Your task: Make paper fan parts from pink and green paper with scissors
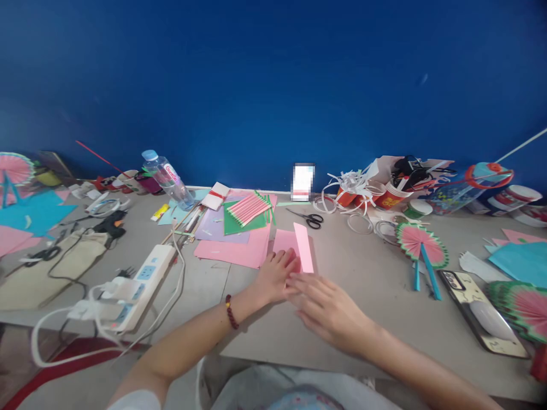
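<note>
A sheet of pink paper (pixel 303 249) lies in front of me, its right side folded up into a raised strip. My left hand (pixel 276 277) rests flat on the sheet with its fingers spread. Just right of it, my right hand (pixel 331 310) has its fingers pressed together at the near end of the folded strip, gripping the paper's edge. Part of the sheet is hidden under both hands. Beyond the paper lie black scissors (pixel 315 221). A pleated pink-and-green paper strip (pixel 248 209) sits on a green sheet (pixel 233 226) to the left.
A power strip (pixel 145 279) with white cables lies left, near a tilted water bottle (pixel 171 179). A pink round fan (pixel 421 245) and a phone (pixel 482 313) are on the right. Paper cups (pixel 392 196) stand by the blue wall, near a lit screen (pixel 302 181).
</note>
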Available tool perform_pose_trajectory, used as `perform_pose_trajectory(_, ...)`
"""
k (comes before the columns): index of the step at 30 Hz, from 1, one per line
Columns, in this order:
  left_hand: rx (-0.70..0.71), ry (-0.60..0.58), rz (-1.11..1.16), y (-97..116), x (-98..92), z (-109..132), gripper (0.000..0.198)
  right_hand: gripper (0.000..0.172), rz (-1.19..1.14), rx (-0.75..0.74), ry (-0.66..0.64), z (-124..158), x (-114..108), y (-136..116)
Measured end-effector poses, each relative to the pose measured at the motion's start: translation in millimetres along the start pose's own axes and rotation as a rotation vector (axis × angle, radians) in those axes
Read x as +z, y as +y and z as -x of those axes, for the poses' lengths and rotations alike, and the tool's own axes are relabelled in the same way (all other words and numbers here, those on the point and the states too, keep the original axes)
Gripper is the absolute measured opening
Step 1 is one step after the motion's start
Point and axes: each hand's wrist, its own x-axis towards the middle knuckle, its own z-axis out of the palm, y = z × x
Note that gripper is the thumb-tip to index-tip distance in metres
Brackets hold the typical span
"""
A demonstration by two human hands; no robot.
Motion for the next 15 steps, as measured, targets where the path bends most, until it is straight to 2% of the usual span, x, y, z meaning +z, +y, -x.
perform_pose_trajectory(2, 0.004, -0.023, -0.019, -0.3, -1.2, 0.3, 0.046, 0.040, 0.090, 0.010, -0.027, 3.2, 7.0, -5.9)
perform_pose_trajectory(6, -0.003, -0.028, 0.037, 0.6, -9.6, -0.3, 0.053, 0.035, 0.307, 0.332, -0.075, 18.2, 17.4, 20.3)
perform_pose_trajectory(9, -0.006, -0.020, 0.093, 1.5, -13.9, -1.1, 0.050, 0.028, 0.454, 0.495, -0.149, 34.0, 20.2, 42.2)
perform_pose_trajectory(12, 0.011, 0.000, 0.118, 0.9, -14.5, -1.2, 0.045, 0.024, 0.519, 0.565, -0.208, 44.1, 18.4, 52.9)
perform_pose_trajectory(15, 0.042, 0.003, 0.113, -0.2, -13.9, -0.7, 0.041, 0.022, 0.455, 0.576, -0.231, 40.1, 13.6, 63.6)
